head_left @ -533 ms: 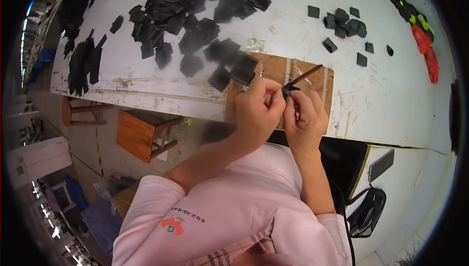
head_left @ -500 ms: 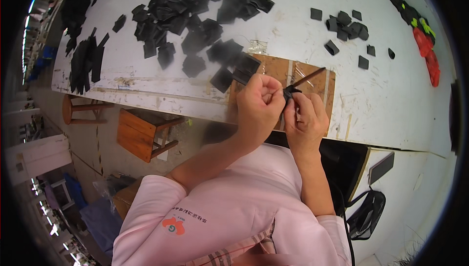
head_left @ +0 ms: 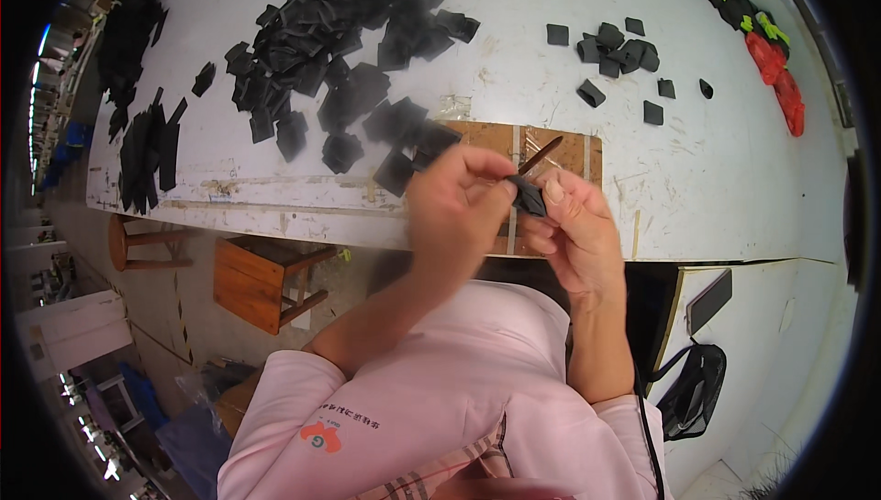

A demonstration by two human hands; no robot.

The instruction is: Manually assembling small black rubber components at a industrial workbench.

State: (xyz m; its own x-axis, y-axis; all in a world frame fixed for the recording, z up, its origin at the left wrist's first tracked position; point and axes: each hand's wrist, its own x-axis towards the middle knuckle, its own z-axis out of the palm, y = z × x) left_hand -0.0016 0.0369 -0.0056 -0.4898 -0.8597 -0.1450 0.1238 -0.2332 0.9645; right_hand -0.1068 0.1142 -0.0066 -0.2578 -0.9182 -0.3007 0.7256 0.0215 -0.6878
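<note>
My left hand [head_left: 459, 211] and my right hand [head_left: 583, 229] meet over a brown board [head_left: 587, 159] at the table's near edge. Between them is a small, folded black fabric piece [head_left: 529, 197], pinched by the fingers of both. A slim brown stick [head_left: 541, 155] slants up and to the right from beside the piece; its lower end is hidden, so I cannot tell what holds it. Flat black pieces [head_left: 395, 170] lie just left of my left hand, one partly behind it.
A large heap of black pieces [head_left: 312, 41] covers the table's far left, with black strips [head_left: 142, 156] beyond it. Smaller folded pieces [head_left: 624, 55] lie at the right. Red bags [head_left: 775, 78] rest at the far right edge. A wooden stool [head_left: 262, 280] stands below left.
The view has shifted, so the table things sit further left. My right hand has turned, with its thumb raised, and the black piece shows more between my hands. The stick looks shorter.
</note>
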